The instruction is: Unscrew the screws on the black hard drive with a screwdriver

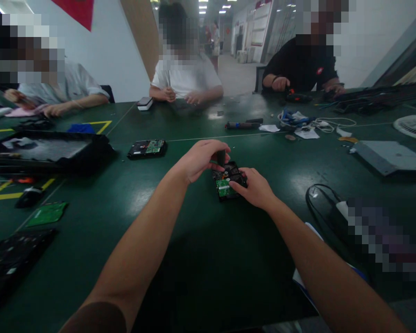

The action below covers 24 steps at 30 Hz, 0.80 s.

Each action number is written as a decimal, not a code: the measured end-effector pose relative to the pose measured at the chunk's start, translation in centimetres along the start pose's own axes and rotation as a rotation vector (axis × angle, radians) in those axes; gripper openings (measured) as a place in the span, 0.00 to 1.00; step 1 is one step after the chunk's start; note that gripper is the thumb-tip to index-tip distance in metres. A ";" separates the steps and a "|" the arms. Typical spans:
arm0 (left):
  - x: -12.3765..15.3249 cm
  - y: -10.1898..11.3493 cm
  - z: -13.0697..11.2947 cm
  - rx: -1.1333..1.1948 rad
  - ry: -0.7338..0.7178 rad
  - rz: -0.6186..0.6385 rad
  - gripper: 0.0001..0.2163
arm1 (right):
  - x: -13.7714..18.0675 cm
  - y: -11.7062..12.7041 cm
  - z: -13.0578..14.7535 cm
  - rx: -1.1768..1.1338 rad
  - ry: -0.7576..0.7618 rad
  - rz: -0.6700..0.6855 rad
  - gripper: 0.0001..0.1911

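A black hard drive (228, 181) with a green circuit board lies on the dark green table (180, 259) in front of me. My left hand (201, 158) is closed around the dark handle of a screwdriver (221, 157) that stands upright on the drive's far end. My right hand (254, 187) rests on the drive's right side, fingers curled against its edge and pressing on it.
A second hard drive (147, 148) lies to the far left, beside a black tray (45, 150). A loose green board (47, 212) and a keyboard (10, 263) sit at my left. Cables (324, 203), a grey metal plate (390, 156) and tools (242, 124) lie right. Three people sit opposite.
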State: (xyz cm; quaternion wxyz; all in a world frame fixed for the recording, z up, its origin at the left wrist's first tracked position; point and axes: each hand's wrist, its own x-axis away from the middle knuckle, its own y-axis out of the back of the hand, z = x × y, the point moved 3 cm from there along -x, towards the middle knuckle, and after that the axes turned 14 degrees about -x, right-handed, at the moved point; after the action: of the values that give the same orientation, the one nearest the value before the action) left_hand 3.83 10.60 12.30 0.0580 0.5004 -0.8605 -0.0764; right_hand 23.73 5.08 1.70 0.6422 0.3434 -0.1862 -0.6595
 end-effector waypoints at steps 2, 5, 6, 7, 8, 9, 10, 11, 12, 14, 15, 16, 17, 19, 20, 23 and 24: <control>0.1 -0.1 0.0 0.039 0.023 0.001 0.09 | 0.0 0.0 0.0 0.012 0.005 0.008 0.28; 0.0 -0.1 0.0 0.067 0.014 -0.006 0.09 | -0.1 0.0 -0.1 0.016 -0.014 0.008 0.29; 0.0 -0.1 0.1 0.061 0.004 -0.006 0.09 | 0.0 0.0 -0.1 0.013 -0.021 0.007 0.29; -0.1 -0.1 0.1 0.042 -0.012 -0.005 0.09 | 0.0 0.0 -0.1 0.007 -0.027 0.005 0.30; -0.1 -0.1 0.1 0.012 -0.032 -0.010 0.09 | 0.0 0.0 -0.1 0.001 -0.032 0.003 0.30; -0.1 0.0 0.1 -0.022 -0.054 -0.019 0.09 | 0.0 0.0 -0.1 -0.005 -0.033 0.001 0.30; -0.1 0.1 0.1 -0.056 -0.077 -0.032 0.09 | 0.0 0.0 -0.1 -0.010 -0.033 0.000 0.30; -0.1 0.1 0.0 -0.082 -0.095 -0.044 0.10 | 0.0 0.0 0.0 -0.012 -0.031 0.000 0.30; -0.1 0.1 0.0 -0.098 -0.106 -0.052 0.10 | 0.0 0.0 0.0 -0.013 -0.029 -0.001 0.29; 0.0 0.1 -0.1 -0.100 -0.102 -0.056 0.11 | 0.0 0.1 0.0 -0.013 -0.025 -0.001 0.29; 0.1 0.1 -0.2 -0.092 -0.092 -0.053 0.11 | 0.0 0.1 0.0 -0.013 -0.025 -0.001 0.28; 0.1 0.1 -0.2 -0.081 -0.078 -0.052 0.11 | 0.0 0.1 0.0 -0.012 -0.025 -0.001 0.28; 0.1 0.1 -0.2 -0.065 -0.063 -0.052 0.11 | 0.0 0.1 0.0 -0.012 -0.025 -0.002 0.29; 0.1 0.1 -0.2 -0.020 -0.031 -0.051 0.11 | 0.0 0.1 0.1 -0.012 -0.027 -0.001 0.29; 0.1 0.0 -0.1 0.010 -0.015 -0.048 0.10 | 0.0 0.1 0.1 -0.012 -0.027 0.001 0.29; -0.1 -0.1 0.2 0.102 0.026 -0.029 0.09 | 0.0 0.2 0.1 -0.012 -0.031 0.004 0.28; -0.1 -0.1 0.3 0.124 0.033 -0.023 0.08 | 0.1 0.2 0.1 -0.013 -0.031 0.003 0.28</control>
State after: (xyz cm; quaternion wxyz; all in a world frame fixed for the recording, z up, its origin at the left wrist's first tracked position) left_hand 3.91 10.69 11.94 0.0400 0.5142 -0.8566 -0.0153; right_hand 23.77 4.98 1.90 0.6426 0.3286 -0.1922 -0.6649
